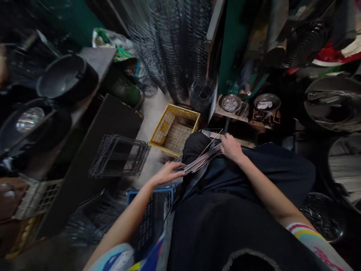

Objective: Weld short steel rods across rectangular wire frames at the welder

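A bundle of thin metal wire pieces (pixel 201 160) lies slanting across my lap. My left hand (pixel 167 174) is at its lower left end, the wire ends between the thumb and the outstretched fingers. At the upper right end my right hand (pixel 230 147) has its fingers curled over the wires; the fingertips are partly hidden. One bent wire (pixel 210 143) sticks up apart from the others, near the right hand. Just beyond my knee stands a yellow plastic crate (pixel 160 130).
Bent wire frames (pixel 118 156) hang by a dark board on the left. A blue crate (pixel 150 192) is beside my left forearm. Stacked wire baskets (pixel 175 52) rise ahead. A bowl of small metal parts (pixel 230 103) sits on a low bench. Large round containers (pixel 335 99) stand right.
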A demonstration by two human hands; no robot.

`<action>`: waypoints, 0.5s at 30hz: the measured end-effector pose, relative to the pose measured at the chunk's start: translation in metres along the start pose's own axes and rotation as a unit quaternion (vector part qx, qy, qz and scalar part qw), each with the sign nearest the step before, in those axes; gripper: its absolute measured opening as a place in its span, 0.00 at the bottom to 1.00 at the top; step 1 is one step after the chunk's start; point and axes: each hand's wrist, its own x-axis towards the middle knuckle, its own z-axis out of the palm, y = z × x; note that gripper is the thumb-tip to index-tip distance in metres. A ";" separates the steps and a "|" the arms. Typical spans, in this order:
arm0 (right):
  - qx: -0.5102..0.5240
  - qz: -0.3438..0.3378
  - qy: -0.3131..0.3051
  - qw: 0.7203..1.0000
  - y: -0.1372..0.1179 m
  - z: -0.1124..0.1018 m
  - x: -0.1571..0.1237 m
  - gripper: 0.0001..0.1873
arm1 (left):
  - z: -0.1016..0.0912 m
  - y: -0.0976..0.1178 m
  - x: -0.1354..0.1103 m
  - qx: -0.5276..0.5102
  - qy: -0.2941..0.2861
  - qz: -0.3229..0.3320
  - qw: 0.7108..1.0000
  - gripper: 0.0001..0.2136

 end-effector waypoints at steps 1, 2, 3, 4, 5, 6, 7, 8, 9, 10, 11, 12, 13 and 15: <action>-0.014 -0.029 0.022 0.999 -0.005 -0.004 0.007 0.18 | -0.005 -0.002 0.002 -0.031 -0.012 0.009 0.999 0.23; -0.027 -0.062 0.037 0.997 -0.008 -0.007 0.013 0.19 | -0.009 -0.002 0.005 -0.060 -0.020 0.014 0.998 0.21; -0.040 -0.096 0.038 0.994 -0.009 -0.009 0.019 0.19 | -0.013 0.000 0.007 -0.083 -0.024 0.014 0.996 0.20; -0.052 -0.128 0.026 0.990 -0.008 -0.010 0.024 0.18 | -0.016 0.006 0.009 -0.097 -0.023 0.005 0.995 0.20; -0.064 -0.153 0.008 0.986 -0.005 -0.012 0.028 0.16 | -0.019 0.016 0.009 -0.102 -0.018 -0.009 0.995 0.20; -0.072 -0.169 -0.013 0.983 0.002 -0.013 0.031 0.14 | -0.021 0.028 0.007 -0.103 -0.012 -0.020 0.994 0.21; -0.075 -0.178 -0.029 0.981 0.012 -0.015 0.033 0.12 | -0.022 0.043 0.005 -0.101 -0.005 -0.022 0.995 0.21; -0.074 -0.176 -0.035 0.981 0.024 -0.018 0.034 0.13 | -0.024 0.057 0.002 -0.099 0.002 -0.013 0.995 0.21; -0.069 -0.161 -0.026 0.984 0.038 -0.021 0.035 0.14 | -0.026 0.069 -0.001 -0.101 0.008 0.005 0.995 0.21; -0.061 -0.135 -0.004 0.989 0.051 -0.023 0.034 0.16 | -0.028 0.078 -0.002 -0.106 0.013 0.029 0.994 0.21; -0.049 -0.106 0.021 0.993 0.064 -0.025 0.032 0.18 | -0.030 0.082 0.000 -0.107 0.020 0.050 0.993 0.21; -0.036 -0.084 0.036 0.995 0.075 -0.024 0.029 0.20 | -0.031 0.082 0.003 -0.100 0.033 0.062 0.992 0.22; -0.020 -0.073 0.038 0.996 0.083 -0.021 0.026 0.21 | -0.030 0.077 0.009 -0.086 0.051 0.066 0.993 0.23; 0.013 -0.071 0.011 0.997 0.090 -0.008 0.019 0.20 | -0.026 0.060 0.026 -0.049 0.081 0.072 0.993 0.23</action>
